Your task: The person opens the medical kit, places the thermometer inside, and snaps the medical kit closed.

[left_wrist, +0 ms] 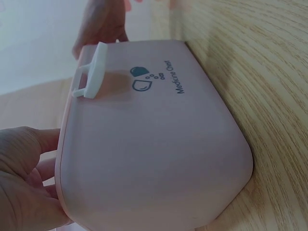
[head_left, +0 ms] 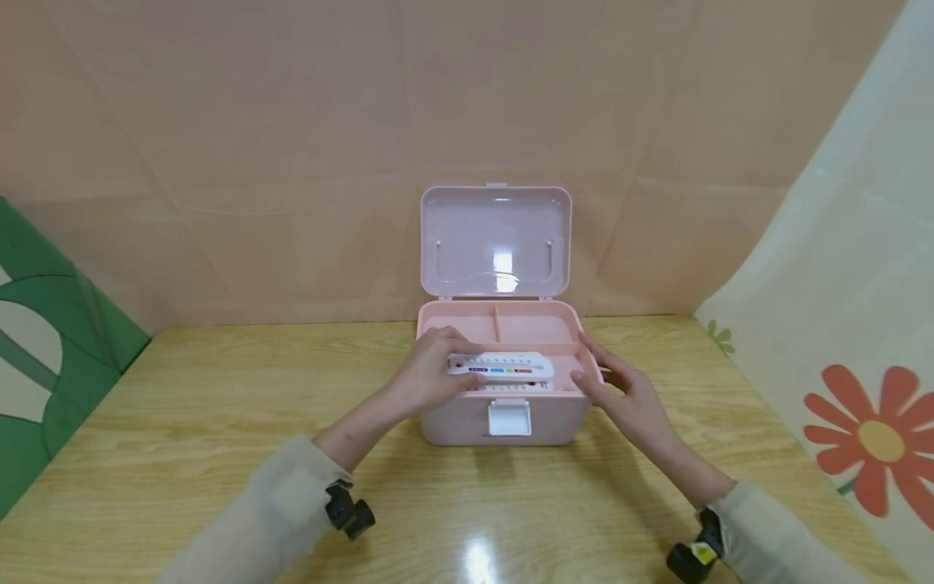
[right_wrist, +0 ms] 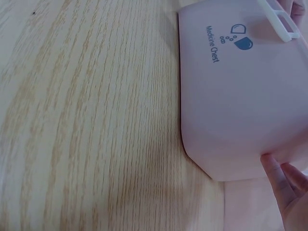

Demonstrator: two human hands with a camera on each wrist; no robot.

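A pink medicine chest stands with its lid raised, a divided tray showing at its top. My left hand pinches the left end of a white thermometer with a printed scale and coloured bands, over the tray's front compartment. Beneath it lies a second white strip with similar marks, mostly covered. With its thumb over the rim and fingers along the outer side, my right hand holds the chest's right edge. The right wrist view shows fingers against the side wall.
A white latch sits on the chest's front. The wooden table ends at a tan backdrop close behind the chest. Printed cloths hang at both sides, one with a red flower.
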